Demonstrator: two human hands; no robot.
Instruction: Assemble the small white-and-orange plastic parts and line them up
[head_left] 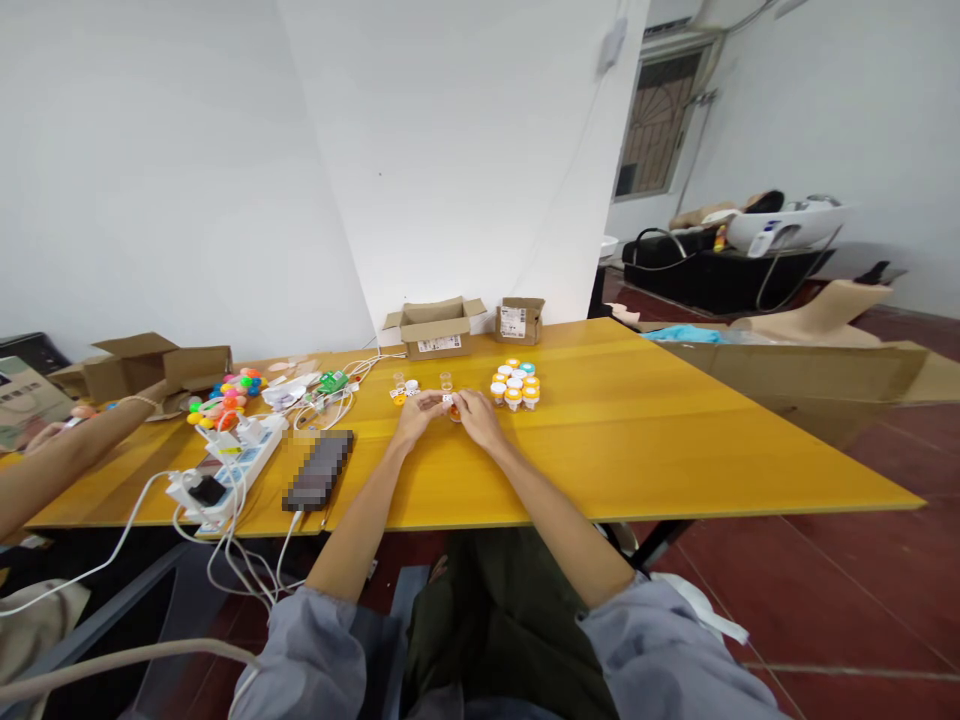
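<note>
My left hand (420,411) and my right hand (475,414) meet over the table, fingertips pinched together. Between them is a small white piece with dark dots, like a die (448,399). Just under the fingers, an orange ring-shaped part (455,416) shows, partly hidden by my right hand. Beyond the fingertips stands a small clear cup (446,380). A second clear cup (398,380) is to the left, near a white round cap (411,385), several dotted dice and an orange lid (400,399). To the right, several small containers with orange, white and teal tops (516,384) stand clustered.
Two cardboard boxes, an open one (437,329) and a smaller one (520,320), stand against the wall. Left of my arms are a phone (321,470), a power strip (247,465) with cables, and colourful balls (227,400). Another person's arm (82,455) reaches in at far left.
</note>
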